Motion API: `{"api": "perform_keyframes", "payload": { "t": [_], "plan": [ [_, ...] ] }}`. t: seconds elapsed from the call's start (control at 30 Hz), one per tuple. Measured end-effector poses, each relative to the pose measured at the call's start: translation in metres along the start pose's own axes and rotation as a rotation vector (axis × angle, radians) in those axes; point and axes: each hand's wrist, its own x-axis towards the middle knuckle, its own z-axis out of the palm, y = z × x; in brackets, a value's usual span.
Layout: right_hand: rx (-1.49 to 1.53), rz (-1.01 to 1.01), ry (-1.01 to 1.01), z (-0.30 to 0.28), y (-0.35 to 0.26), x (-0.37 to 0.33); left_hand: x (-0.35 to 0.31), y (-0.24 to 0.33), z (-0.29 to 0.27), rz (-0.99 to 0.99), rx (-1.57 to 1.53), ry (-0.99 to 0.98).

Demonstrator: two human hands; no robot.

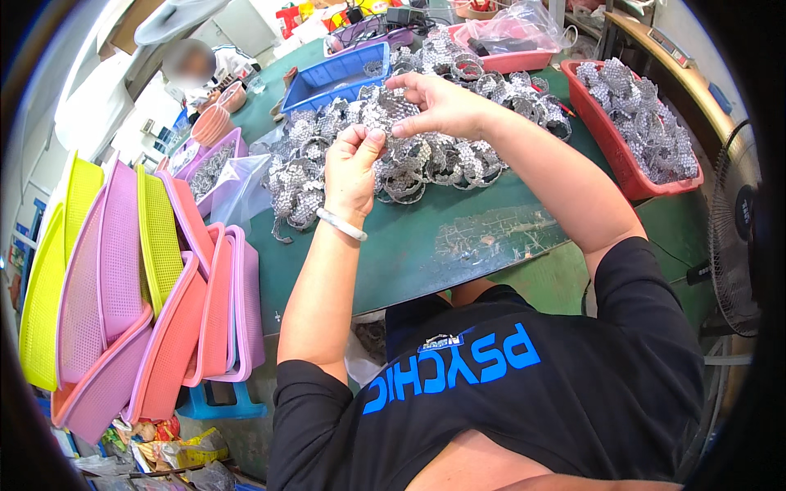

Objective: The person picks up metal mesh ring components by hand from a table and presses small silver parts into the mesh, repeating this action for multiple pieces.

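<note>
A large heap of silver-grey perforated strips, many bent into rings (471, 159), lies on the green table in front of me. My left hand (350, 168), with a pale bangle (341, 224) at its wrist, is raised before the heap. Its thumb and forefinger are pinched together; whatever may be between them is too small to make out. Close beside it, my right hand (446, 108) is over the heap, fingers curved and apart from the thumb. The right thumb tip points toward the left thumb, and I see nothing held in that hand.
A red basket (634, 188) of similar strips stands at the right, near a fan (733, 221). Behind the heap are a blue tray (332, 86) and a pink tray (512, 61). Stacked colourful baskets (123, 245) fill the left. Another person (233, 65) sits at the far left.
</note>
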Motion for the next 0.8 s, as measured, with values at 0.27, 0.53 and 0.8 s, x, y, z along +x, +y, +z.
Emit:
{"api": "perform_keyframes", "payload": {
  "t": [0.27,0.53,0.8],
  "plan": [
    [-0.098,-0.295,0.063,0.005,0.003,0.005,0.002,0.000,-0.003,0.086,-0.008,-0.014],
    [0.170,-0.359,0.089,0.015,0.011,0.012,0.003,0.007,-0.004,0.125,-0.093,0.029],
    [0.283,-0.262,0.098,0.027,0.012,0.000,-0.016,0.007,0.000,0.104,0.197,0.010]
  ]
}}
